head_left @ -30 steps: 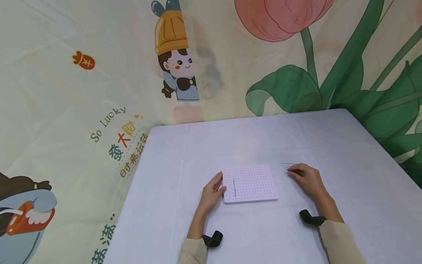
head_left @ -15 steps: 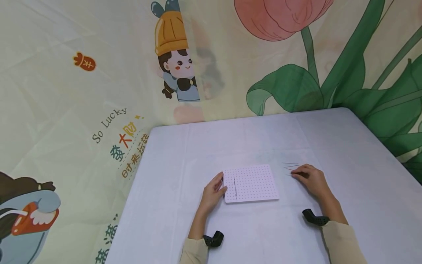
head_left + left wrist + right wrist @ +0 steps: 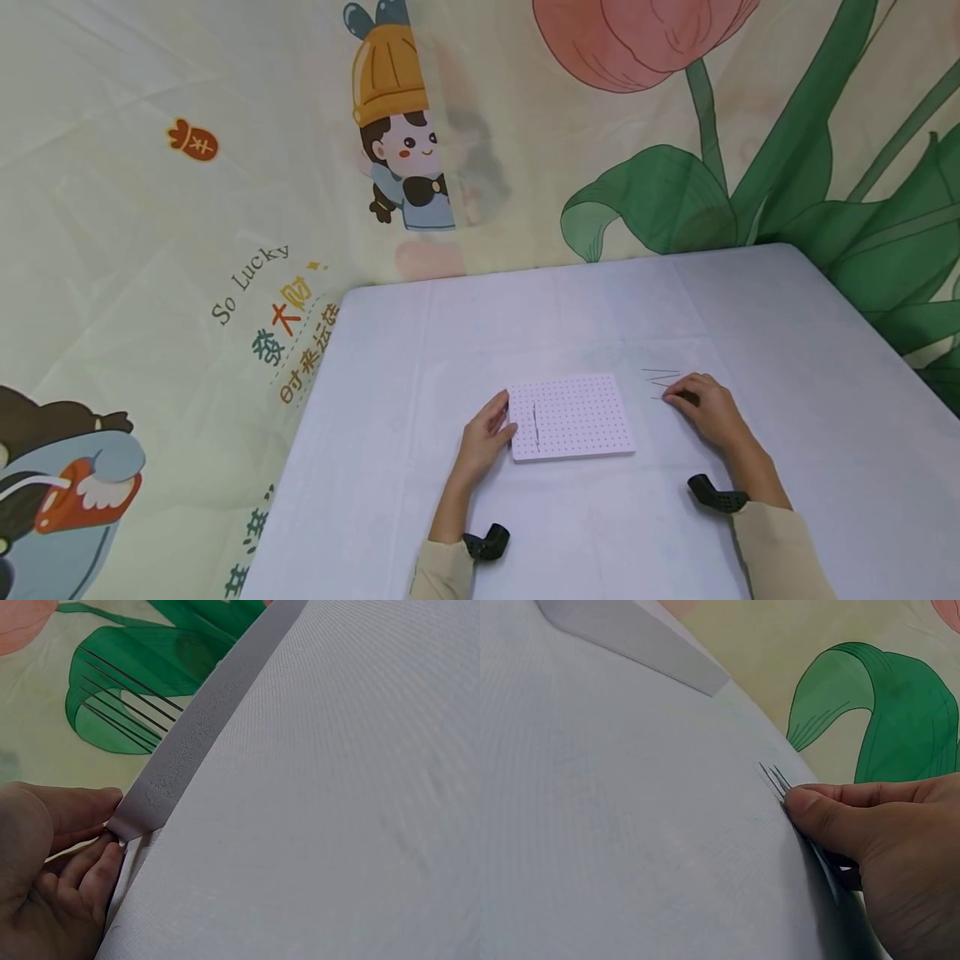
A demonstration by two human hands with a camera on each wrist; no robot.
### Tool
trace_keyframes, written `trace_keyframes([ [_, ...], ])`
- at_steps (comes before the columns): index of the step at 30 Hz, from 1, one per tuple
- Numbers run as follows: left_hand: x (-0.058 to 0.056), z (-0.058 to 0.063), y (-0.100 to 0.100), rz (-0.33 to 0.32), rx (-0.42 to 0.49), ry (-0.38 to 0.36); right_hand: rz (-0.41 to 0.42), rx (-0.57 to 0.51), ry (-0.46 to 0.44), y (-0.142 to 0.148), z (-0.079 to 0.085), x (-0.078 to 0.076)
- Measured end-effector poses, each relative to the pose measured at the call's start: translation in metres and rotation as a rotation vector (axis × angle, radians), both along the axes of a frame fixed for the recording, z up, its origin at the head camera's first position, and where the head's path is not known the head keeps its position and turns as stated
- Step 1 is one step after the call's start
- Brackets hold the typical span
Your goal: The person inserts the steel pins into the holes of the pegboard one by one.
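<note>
A white board with a grid of small holes (image 3: 577,417) lies on the white table. My left hand (image 3: 483,437) grips its left edge, thumb and fingers around the corner in the left wrist view. Several thin dark rods (image 3: 132,678) stand up from the board's left part. Right of the board, several more thin rods (image 3: 660,370) lie roughly side by side on the cloth. My right hand (image 3: 705,408) is down at these, thumb and fingertips pinched on a thin rod. Rod tips (image 3: 772,780) poke out past the fingertips in the right wrist view.
A white cloth covers the table (image 3: 600,533). Its back edge meets a printed backdrop (image 3: 510,125) with a cartoon figure and a tulip. Black cameras sit on both wrists, below beige sleeves (image 3: 780,550).
My right hand has shifted slightly right and towards me, uncovering more of the lying rods; it has barely moved in the last half second. My left hand keeps its grip on the board.
</note>
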State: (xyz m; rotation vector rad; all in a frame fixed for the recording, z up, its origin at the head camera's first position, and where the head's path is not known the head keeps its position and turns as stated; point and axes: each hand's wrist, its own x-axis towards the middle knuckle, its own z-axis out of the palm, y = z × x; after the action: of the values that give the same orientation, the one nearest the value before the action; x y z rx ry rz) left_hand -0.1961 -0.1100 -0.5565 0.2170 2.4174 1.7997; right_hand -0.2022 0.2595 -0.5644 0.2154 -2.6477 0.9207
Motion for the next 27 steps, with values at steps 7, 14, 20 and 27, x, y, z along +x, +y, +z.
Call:
trace_keyframes([
  [7, 0.009, 0.019, 0.004, -0.009, 0.002, -0.005, -0.009, -0.071, 0.098, -0.007, 0.002, 0.0],
  [14, 0.009, 0.021, 0.004, -0.01, -0.001, 0.0, -0.001, -0.195, 0.073, -0.039, 0.014, -0.004],
  [20, 0.002, 0.003, 0.001, -0.005, -0.007, -0.01, 0.086, -0.361, 0.04, -0.08, 0.024, -0.006],
  [27, 0.001, 0.002, 0.001, 0.001, -0.007, -0.011, 0.238, -0.478, 0.025, -0.129, 0.023, -0.014],
])
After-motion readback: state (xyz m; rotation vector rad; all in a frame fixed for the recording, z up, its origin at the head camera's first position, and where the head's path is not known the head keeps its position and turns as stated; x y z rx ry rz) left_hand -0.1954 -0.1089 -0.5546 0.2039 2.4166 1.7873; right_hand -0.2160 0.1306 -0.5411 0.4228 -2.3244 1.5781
